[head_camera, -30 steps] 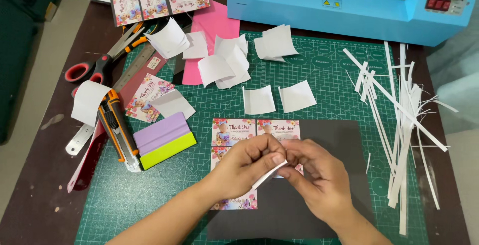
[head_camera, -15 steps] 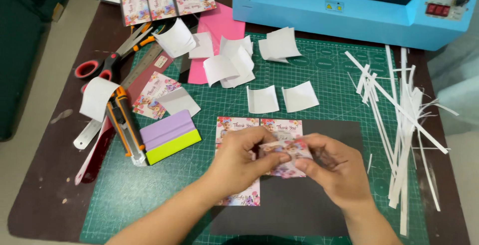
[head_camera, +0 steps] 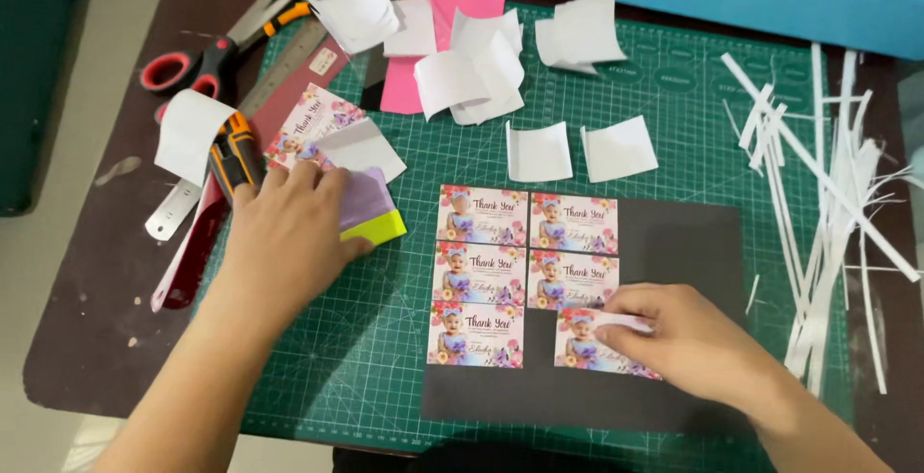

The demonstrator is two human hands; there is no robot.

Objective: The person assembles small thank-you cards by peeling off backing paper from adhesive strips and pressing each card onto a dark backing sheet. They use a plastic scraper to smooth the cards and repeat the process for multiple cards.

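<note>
A small floral printed card (head_camera: 585, 340) is pinned flat under the right hand (head_camera: 688, 343) on the black rectangular sheet (head_camera: 679, 242) — slightly askew, so misalignment is risked. The purple-and-yellow squeegee block (head_camera: 377, 215) is grasped by the left hand (head_camera: 284, 237).

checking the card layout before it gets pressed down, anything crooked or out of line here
Yes: the sixth card, under the right hand on the black sheet, sits tilted and shifted right of its column, while the other five cards lie square in a grid. The left hand rests on the purple and yellow squeegee.
</note>
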